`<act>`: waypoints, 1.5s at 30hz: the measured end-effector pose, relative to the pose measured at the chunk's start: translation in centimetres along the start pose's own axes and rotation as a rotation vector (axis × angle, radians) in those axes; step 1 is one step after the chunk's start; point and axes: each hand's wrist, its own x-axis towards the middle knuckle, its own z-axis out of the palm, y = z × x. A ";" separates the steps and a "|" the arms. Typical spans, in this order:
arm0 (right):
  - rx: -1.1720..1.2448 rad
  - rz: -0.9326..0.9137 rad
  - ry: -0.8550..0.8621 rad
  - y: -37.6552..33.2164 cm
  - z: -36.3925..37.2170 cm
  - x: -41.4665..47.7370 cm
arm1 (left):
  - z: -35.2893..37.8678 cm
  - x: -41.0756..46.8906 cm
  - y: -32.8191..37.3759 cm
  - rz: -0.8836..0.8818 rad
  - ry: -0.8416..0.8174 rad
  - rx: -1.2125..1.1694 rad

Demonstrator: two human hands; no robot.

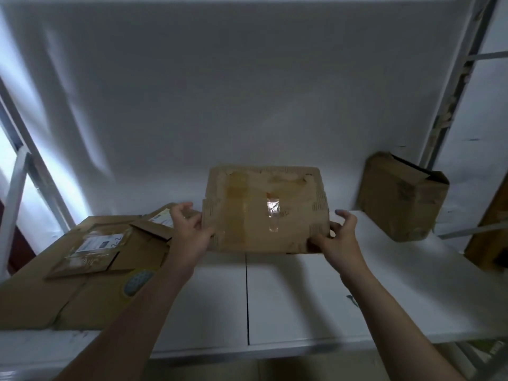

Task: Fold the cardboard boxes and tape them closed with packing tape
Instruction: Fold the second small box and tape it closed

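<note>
A closed brown cardboard box [264,210] with clear tape across its top is held above the white table [302,298], near the back wall. My left hand [189,229] grips its left side with the thumb on the front face. My right hand [339,235] holds its lower right corner, thumb under the edge and fingers curled beside it. A second cardboard box [398,196] stands at the back right, tilted, with one flap open. A roll of packing tape [137,281] lies on the flat cardboard at the left, partly behind my left forearm.
Several flattened cardboard sheets [82,270] with white labels are stacked on the table's left part. A metal shelf frame [450,105] rises at the right, with a brown board [489,229] leaning near it. A window frame [24,160] is at the left.
</note>
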 end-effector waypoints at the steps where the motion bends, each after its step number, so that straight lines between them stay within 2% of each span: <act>1: -0.070 -0.050 -0.017 0.3 0.1 -0.1 | -0.4 -0.1 -0.5 0.039 -0.033 0.037; 3: -0.232 -0.127 -0.044 1.0 0.6 -0.2 | -0.9 -0.2 -2.0 0.108 -0.117 0.153; 6: -0.501 -0.152 -0.106 1.8 1.3 -0.4 | -0.8 -1.0 -4.1 0.070 -0.237 0.261; 8: -0.632 -0.116 -0.173 2.6 1.4 -0.7 | -0.5 -1.6 -5.2 0.090 -0.261 0.307; 11: -0.775 -0.079 -0.252 3.7 1.3 -0.7 | 0.0 -2.0 -7.3 0.152 -0.262 0.552; 13: -0.847 -0.051 -0.292 4.4 1.3 -0.5 | 0.1 -1.8 -8.8 0.112 -0.286 0.660; 15: -0.874 -0.036 -0.317 5.3 1.4 -0.5 | 0.3 -1.3 -10.0 0.083 -0.295 0.695; 18: -0.777 -0.050 -0.282 6.6 1.4 -0.1 | 1.2 -0.6 -10.2 0.121 -0.292 0.735; 22: -0.834 -0.112 -0.155 8.7 2.0 2.2 | 4.3 0.4 -10.2 0.125 -0.446 0.732; 25: -0.902 -0.158 -0.185 10.1 1.6 4.6 | 7.3 1.8 -10.4 0.166 -0.573 0.771; 30: -0.977 -0.161 -0.094 11.3 -1.5 8.2 | 13.0 4.8 -10.5 0.237 -0.663 0.815; 34: -1.047 -0.166 -0.041 12.6 -4.3 11.1 | 18.2 7.1 -10.4 0.320 -0.641 0.825; 36: -1.122 -0.087 -0.074 14.2 -5.8 13.6 | 20.9 8.3 -10.1 0.335 -0.632 0.828; 39: -1.096 0.051 -0.080 16.3 -7.6 17.9 | 24.7 9.9 -9.7 0.374 -0.627 0.845; 45: -1.099 0.134 -0.080 12.8 -7.4 20.6 | 30.3 12.0 -9.7 0.424 -0.487 0.915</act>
